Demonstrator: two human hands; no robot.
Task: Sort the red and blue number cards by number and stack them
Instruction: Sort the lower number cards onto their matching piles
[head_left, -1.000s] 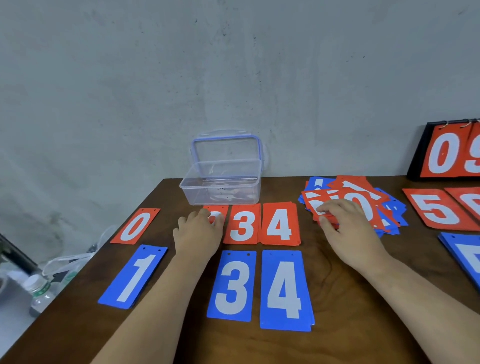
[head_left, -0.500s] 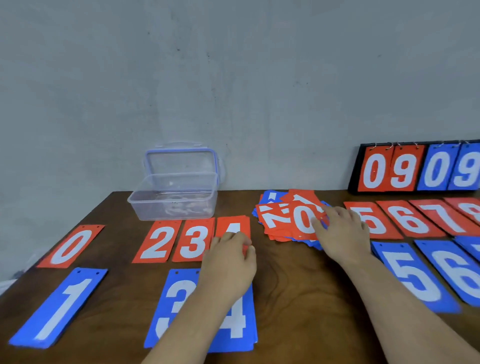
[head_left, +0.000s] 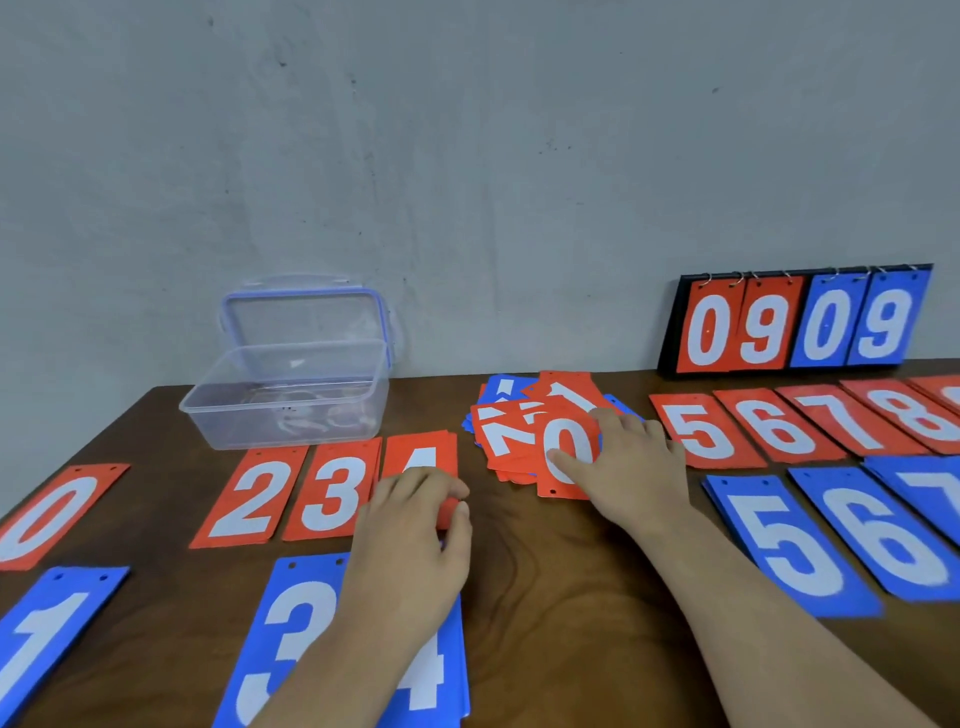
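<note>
On the dark table (head_left: 545, 597), number cards (head_left: 249, 499) lie in sorted rows, with a loose pile (head_left: 506, 441) mid-back. The right hand (head_left: 639, 467) presses straight fingers on the pile's red 0 card (head_left: 566, 441). The left hand (head_left: 415, 535) pinches the red 4 card (head_left: 421, 452) at its near edge.

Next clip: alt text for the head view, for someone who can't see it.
A person's right hand rests on a red 0 card atop a loose pile of number cards, while the left hand pinches the edge of the red 4 card. Sorted cards lie in red and blue rows on a wooden table; a clear box and scoreboard stand behind.
</note>
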